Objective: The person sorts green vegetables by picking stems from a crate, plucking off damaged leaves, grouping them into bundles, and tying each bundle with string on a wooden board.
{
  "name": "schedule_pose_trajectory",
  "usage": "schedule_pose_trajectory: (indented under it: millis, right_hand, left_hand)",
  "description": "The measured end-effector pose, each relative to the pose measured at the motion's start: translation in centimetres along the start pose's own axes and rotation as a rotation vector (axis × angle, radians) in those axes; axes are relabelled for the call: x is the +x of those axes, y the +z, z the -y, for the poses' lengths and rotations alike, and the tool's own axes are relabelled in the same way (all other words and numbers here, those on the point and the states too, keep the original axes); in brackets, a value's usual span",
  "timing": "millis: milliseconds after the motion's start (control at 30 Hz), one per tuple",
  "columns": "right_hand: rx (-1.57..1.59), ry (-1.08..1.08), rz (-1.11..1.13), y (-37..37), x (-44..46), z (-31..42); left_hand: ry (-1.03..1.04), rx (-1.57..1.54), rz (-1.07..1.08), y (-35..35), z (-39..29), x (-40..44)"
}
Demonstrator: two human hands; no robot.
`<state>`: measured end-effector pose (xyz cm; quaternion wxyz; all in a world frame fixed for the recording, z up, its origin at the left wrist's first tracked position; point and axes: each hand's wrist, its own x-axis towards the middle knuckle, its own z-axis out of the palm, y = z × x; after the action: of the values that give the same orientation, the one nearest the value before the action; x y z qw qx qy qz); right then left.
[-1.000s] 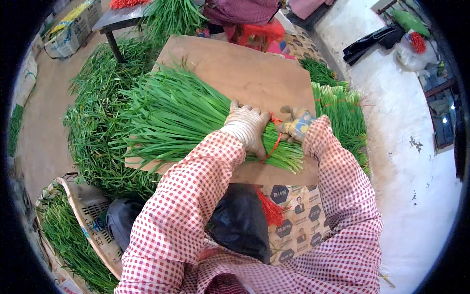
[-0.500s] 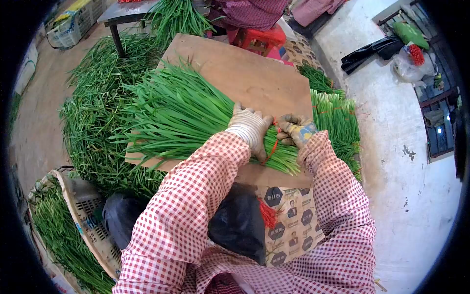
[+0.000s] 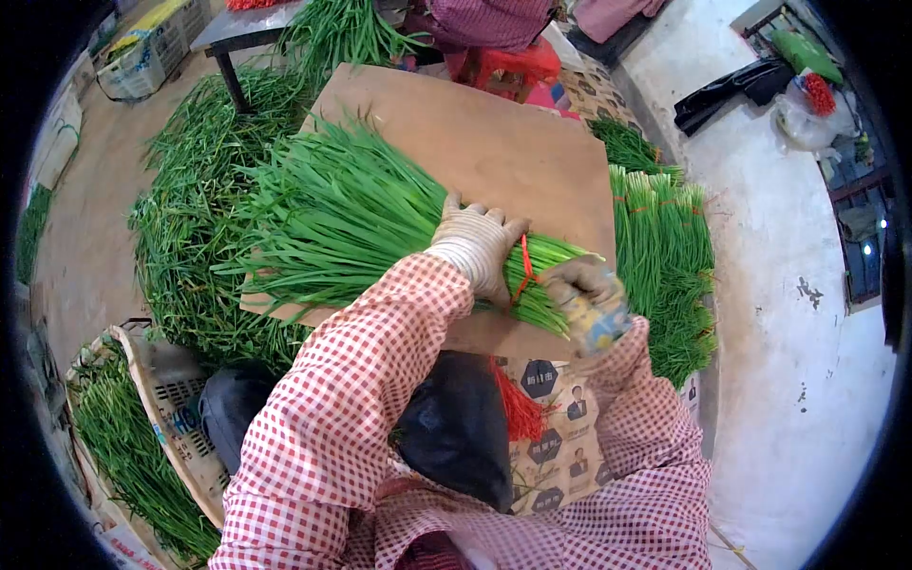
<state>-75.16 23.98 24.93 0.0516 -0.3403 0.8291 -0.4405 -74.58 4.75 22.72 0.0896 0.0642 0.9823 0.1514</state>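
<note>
A bunch of garlic chives (image 3: 351, 209) lies across a brown board (image 3: 494, 142), leaves to the left and pale cut stems to the right. Around the stems runs a red tie (image 3: 524, 271). My left hand (image 3: 475, 242), in a whitish ribbed glove, grips the bunch from above, just left of the tie. At the stem ends is my right hand (image 3: 584, 294), in a stained glove with a blue and yellow patch. It is blurred, its fingers curled; whether anything is in them is hidden.
Loose greens (image 3: 190, 218) are heaped on the floor at left, beside a basket of greens (image 3: 133, 446). Tied bunches (image 3: 660, 237) are stacked at right along a white wall (image 3: 760, 285). Red ties (image 3: 521, 404) hang near my knee. A red stool (image 3: 513, 66) stands behind the board.
My right hand has let go of the red tie and moved right and down to the stem ends. My left hand stays on the bunch. The view has shifted slightly.
</note>
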Motion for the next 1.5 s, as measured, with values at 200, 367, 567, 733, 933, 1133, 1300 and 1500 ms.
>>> schedule_pose_trajectory:
  millis: [200, 367, 567, 733, 933, 1133, 1300, 1500]
  right_hand:
    - [0.493, 0.484, -0.019, 0.5, 1.6, -0.8]
    - [0.681, 0.596, -0.103, 1.4, 3.0, -1.3]
    - [0.821, 0.638, -0.155, 2.3, 1.8, 2.0]
    - [0.968, 0.661, -0.160, 3.2, -3.9, 3.9]
    - [0.712, 0.619, -0.184, 10.3, -13.5, -3.0]
    - [0.529, 0.597, 0.035, 7.3, -10.8, -1.6]
    - [1.008, 0.492, -0.183, 5.2, -10.0, -0.9]
    - [1.338, 0.476, -0.245, 5.7, -7.5, 0.7]
  left_hand:
    - [0.035, -0.016, 0.055, -0.3, 0.3, 0.1]
    - [0.082, -0.018, 0.110, -1.3, 0.2, -0.2]
    - [-0.060, 0.108, 0.066, 0.3, -2.4, -0.1]
    - [-0.154, 0.062, 0.088, -0.1, -2.8, -0.1]
    - [-0.099, 0.091, 0.121, 0.7, -2.1, 0.2]
    - [-0.049, 0.153, -0.050, 0.9, -2.0, -1.5]
    - [0.107, -0.015, -0.338, 0.8, -3.1, -8.3]
    - [-0.455, -1.412, 0.028, 7.3, -4.9, -5.2]
